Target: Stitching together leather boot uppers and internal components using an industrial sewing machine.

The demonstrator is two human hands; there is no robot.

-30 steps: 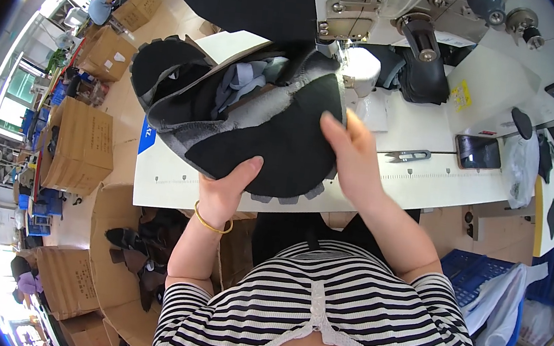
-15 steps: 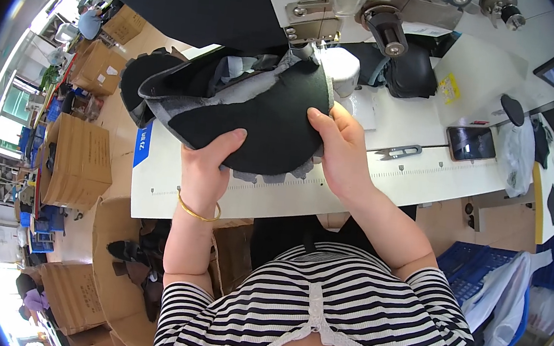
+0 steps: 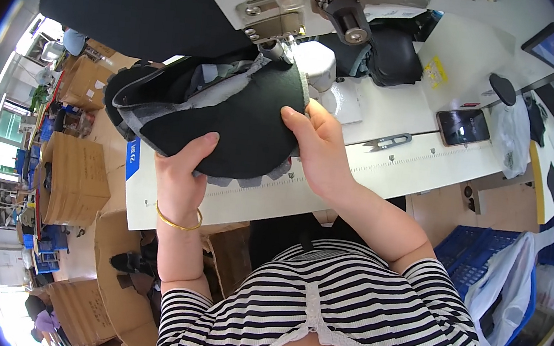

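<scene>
Both my hands grip a black shoe upper with a pale grey lining and a jagged lower edge. Its far edge lies under the presser foot of a sewing machine. My left hand holds the near left edge, thumb on top and fingers hidden underneath. On the right edge, my right hand presses with its thumb, the fingers partly behind the piece. The upper's hollow side opens to the left, showing loose grey and black layers.
Thread snips and a phone lie on the white table to the right. Black pieces are stacked behind the machine's white post. An open cardboard box stands below left, a blue crate below right.
The table, machine and shoe upper appear shifted left in view, along with my hands. My grip on the upper looks the same, its edge still at the presser foot.
</scene>
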